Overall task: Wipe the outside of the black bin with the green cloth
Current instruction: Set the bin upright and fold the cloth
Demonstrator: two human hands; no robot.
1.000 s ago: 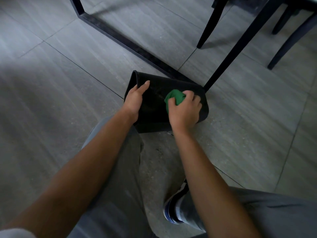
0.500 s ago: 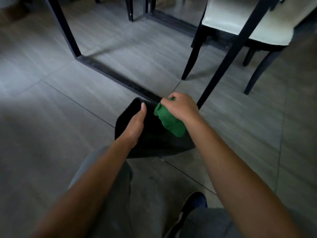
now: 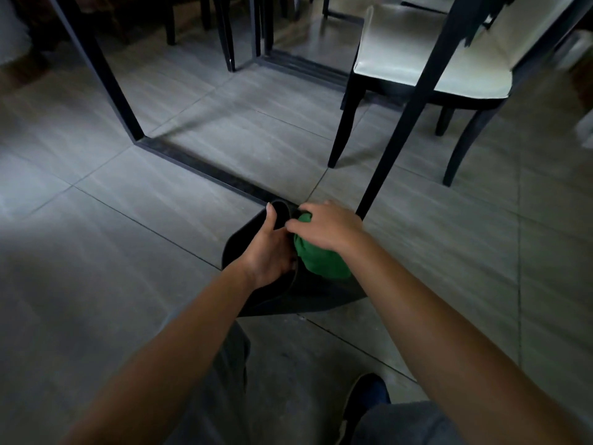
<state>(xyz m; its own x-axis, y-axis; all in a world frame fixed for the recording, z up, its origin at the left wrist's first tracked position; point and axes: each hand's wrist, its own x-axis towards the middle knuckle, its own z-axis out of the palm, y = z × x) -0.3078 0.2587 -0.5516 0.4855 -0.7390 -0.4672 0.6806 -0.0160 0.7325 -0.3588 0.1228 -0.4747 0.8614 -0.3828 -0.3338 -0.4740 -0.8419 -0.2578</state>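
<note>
The left hand [image 3: 268,252] grips the black bin [image 3: 288,297]; the right hand [image 3: 327,228] holds the green cloth [image 3: 321,261] against it, near a table leg [image 3: 404,123] and chair [image 3: 430,69].

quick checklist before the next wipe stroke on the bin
1. Left hand holds the bin by its rim: ok.
2. Right hand holds the cloth: ok.
3. Cloth touching the bin's outside: cannot tell, hands hide the contact.
4. Bin steady on the floor: ok, tilted but held.
5. Room for the stroke: ok on the near side; table leg stands close behind.
6. Which parts are already wiped: cannot tell.
</note>
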